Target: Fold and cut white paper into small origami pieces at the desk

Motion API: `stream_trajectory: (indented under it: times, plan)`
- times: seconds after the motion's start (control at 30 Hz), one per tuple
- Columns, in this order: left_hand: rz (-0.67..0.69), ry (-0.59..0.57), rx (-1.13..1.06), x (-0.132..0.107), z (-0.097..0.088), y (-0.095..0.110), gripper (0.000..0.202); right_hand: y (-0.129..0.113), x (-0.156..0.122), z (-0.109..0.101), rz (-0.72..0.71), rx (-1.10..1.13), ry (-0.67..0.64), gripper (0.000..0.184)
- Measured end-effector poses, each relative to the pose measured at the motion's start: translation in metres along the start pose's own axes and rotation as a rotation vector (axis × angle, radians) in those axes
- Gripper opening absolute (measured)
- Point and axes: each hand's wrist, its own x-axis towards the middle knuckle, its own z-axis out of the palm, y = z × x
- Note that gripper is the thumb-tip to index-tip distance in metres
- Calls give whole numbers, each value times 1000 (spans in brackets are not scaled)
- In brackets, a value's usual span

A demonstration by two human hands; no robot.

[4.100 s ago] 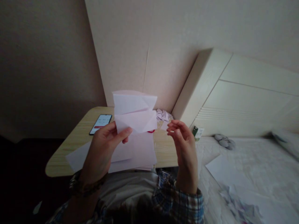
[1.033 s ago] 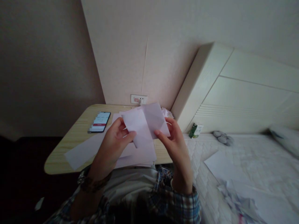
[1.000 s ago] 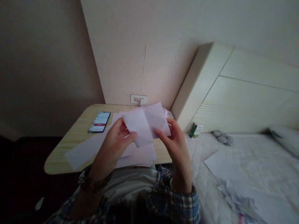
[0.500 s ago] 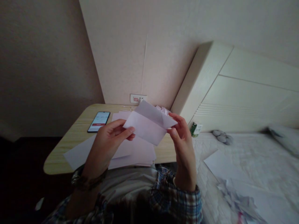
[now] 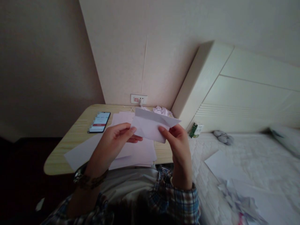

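A creased sheet of white paper (image 5: 150, 126), partly folded along its length, is held up above the table between both hands. My left hand (image 5: 119, 136) pinches its left end between thumb and fingers. On the right end, my right hand (image 5: 177, 137) grips it with the thumb on the near face and the fingers behind, out of sight. The far flap of the paper stands up at an angle. Below it, a stack of white sheets (image 5: 142, 154) lies on the wooden table (image 5: 61, 150), with another loose sheet (image 5: 82, 151) to the left.
A lit phone (image 5: 100, 122) lies on the table's left part. Crumpled paper (image 5: 161, 110) sits at the back by the wall socket (image 5: 138, 99). On the bed (image 5: 201, 168) to the right are a small green-white box (image 5: 196, 130), grey round things (image 5: 222, 137) and more crumpled paper (image 5: 239, 200).
The paper has tilted and turned more level, its far flap dropping. My right hand has shifted left, its thumb now further in on the paper. My left hand moved slightly right.
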Motion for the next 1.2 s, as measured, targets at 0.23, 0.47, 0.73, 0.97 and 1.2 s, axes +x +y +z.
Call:
stream_trajectory:
  times: [0.23,0.47,0.73,0.97,1.2]
  plan:
    - [-25,-60,82,1,-6,7,20,2,-1,0,-31,22,63,6]
    - [8,147,105,3,-3,0,16,1,-1,-2,35,-9,-95,12]
    - [128,204,165,2,-1,-4,18,2,-4,4,69,47,-59,12]
    - [265,387,332,-4,9,-10,17,2,-4,17,118,107,-115,20]
    - [430,680,447,-5,10,-16,9,7,-10,36,324,242,-255,17]
